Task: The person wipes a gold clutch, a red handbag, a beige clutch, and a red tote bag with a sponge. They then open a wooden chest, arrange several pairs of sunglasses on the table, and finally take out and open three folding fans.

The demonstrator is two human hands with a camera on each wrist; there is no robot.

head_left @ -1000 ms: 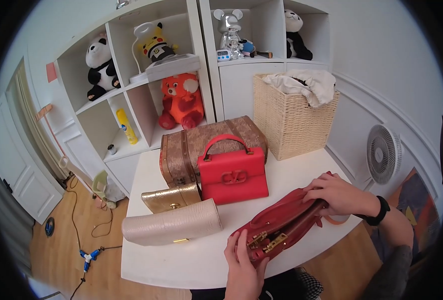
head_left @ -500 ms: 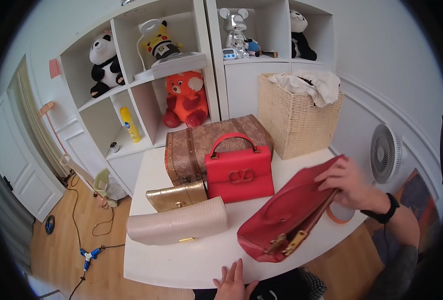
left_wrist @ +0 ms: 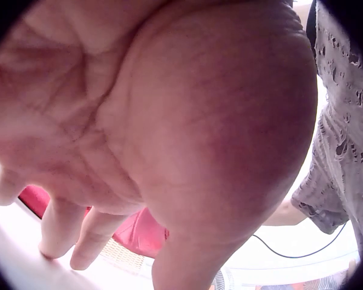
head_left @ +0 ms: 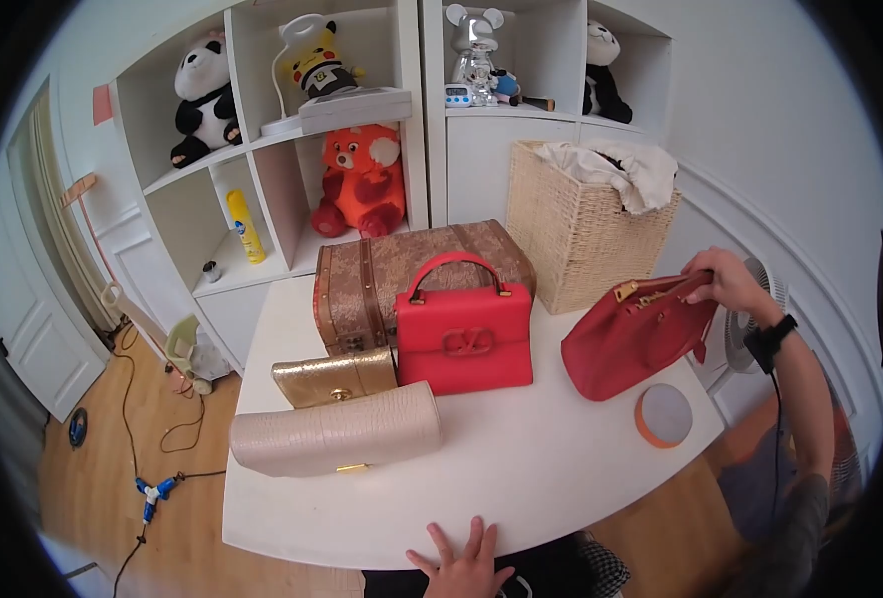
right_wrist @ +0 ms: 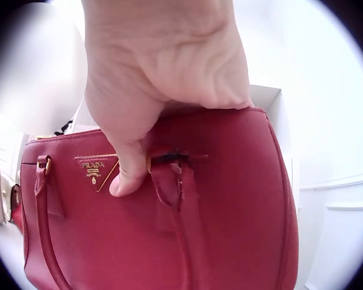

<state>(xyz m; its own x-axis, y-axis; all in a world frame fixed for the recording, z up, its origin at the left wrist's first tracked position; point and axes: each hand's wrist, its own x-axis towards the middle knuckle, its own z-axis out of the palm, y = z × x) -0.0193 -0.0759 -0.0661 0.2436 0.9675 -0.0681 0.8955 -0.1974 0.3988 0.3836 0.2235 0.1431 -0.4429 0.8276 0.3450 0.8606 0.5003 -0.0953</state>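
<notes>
At the table's right side, my right hand (head_left: 731, 284) grips the top edge of a dark red leather handbag (head_left: 631, 344). In the right wrist view the thumb presses on the front of the handbag (right_wrist: 236, 235), beside a gold triangle badge and between the ends of its drooping handle. The bag is tilted, its gold zipper end toward the left. My left hand (head_left: 461, 573) is at the table's front edge with its fingers spread and holding nothing; in the left wrist view its fingertips (left_wrist: 78, 263) reach down to the white tabletop.
A bright red handbag (head_left: 466, 349) stands before a brown patterned trunk (head_left: 362, 289). Gold (head_left: 312, 379) and pale pink (head_left: 337, 434) clutches lie left of it. Near the right edge is a grey round disc (head_left: 666, 414); a wicker basket (head_left: 571, 244) and fan (head_left: 750, 339) stand behind.
My left hand has let go of the dark red handbag and dropped to the table's front edge. My right hand has swung the bag back and rightward, raising it more upright and uncovering the disc.
</notes>
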